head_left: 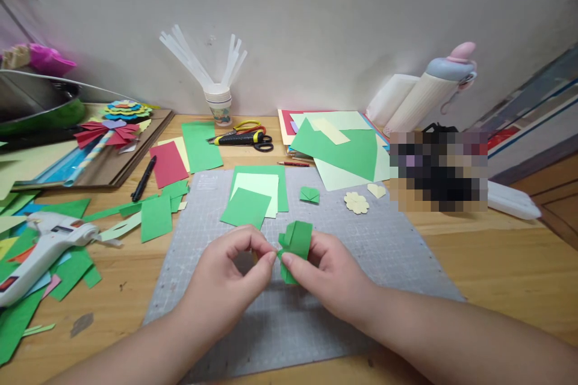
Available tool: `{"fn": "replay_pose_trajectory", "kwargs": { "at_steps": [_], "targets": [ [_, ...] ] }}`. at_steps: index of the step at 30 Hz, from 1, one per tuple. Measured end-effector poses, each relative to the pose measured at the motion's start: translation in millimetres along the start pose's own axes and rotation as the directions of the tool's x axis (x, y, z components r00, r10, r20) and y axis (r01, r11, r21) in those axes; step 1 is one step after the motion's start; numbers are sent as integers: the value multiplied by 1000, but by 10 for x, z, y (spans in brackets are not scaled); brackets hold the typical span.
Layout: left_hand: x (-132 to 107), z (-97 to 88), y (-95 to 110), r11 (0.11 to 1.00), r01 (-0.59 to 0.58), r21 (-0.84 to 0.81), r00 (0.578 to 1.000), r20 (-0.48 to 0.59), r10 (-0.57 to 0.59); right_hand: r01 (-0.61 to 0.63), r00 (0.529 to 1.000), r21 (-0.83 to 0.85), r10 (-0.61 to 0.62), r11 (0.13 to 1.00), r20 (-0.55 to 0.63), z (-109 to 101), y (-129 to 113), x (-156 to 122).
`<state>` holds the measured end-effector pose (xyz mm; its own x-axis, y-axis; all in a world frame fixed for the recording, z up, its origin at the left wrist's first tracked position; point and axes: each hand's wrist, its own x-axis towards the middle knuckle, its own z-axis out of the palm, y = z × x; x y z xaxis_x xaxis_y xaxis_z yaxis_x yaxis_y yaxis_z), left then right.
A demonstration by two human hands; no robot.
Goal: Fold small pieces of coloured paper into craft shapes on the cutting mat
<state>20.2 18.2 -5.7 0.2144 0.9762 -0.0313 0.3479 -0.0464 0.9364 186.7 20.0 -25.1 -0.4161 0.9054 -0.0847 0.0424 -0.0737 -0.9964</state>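
Between my hands, above the grey cutting mat (pixel 217 319), is a folded piece of green paper (pixel 298 239) with several creases. My right hand (pixel 336 271) is closed on it, thumb in front and fingers behind. My left hand (pixel 239 267) pinches a small tip at its left edge between thumb and forefinger. Beyond them on the mat lie a small folded green paper (pixel 309 195), a cream paper flower (pixel 356 203) and a cream paper heart (pixel 376 190). Green and pale rectangular sheets (pixel 246 207) are stacked just past my left hand.
At left, a white glue gun (pixel 54 240) rests among green scraps. A black pen (pixel 144 178), scissors (pixel 264 143) and a yellow-black cutter (pixel 239 138) lie farther back. A paper cup (pixel 219 102) holds white strips. Coloured paper (pixel 343 150) and a bottle (pixel 427 96) stand at back right.
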Motion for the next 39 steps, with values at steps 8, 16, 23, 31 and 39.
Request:
{"fn": "replay_pose_trajectory", "kwargs": {
  "at_steps": [8,16,23,31,39],
  "targets": [
    [97,-61,-64,801,334,-497,936,277,-218,-64,996,212,48,975,79,-14,-83,35],
    [98,-53,-110,762,388,-518,916,305,-260,-68,997,145,62,987,47,-7,-22,17],
    [107,-58,-103,782,362,-507,926,293,-238,-58,995,157,45,986,88,-25,-54,20],
    [109,-62,-116,771,369,-519,921,317,-227,-63,995,227,42,972,95,-25,-71,32],
    [113,-41,-76,824,342,-451,935,249,-252,-87,995,176,75,981,73,-21,-41,20]
  ]
}}
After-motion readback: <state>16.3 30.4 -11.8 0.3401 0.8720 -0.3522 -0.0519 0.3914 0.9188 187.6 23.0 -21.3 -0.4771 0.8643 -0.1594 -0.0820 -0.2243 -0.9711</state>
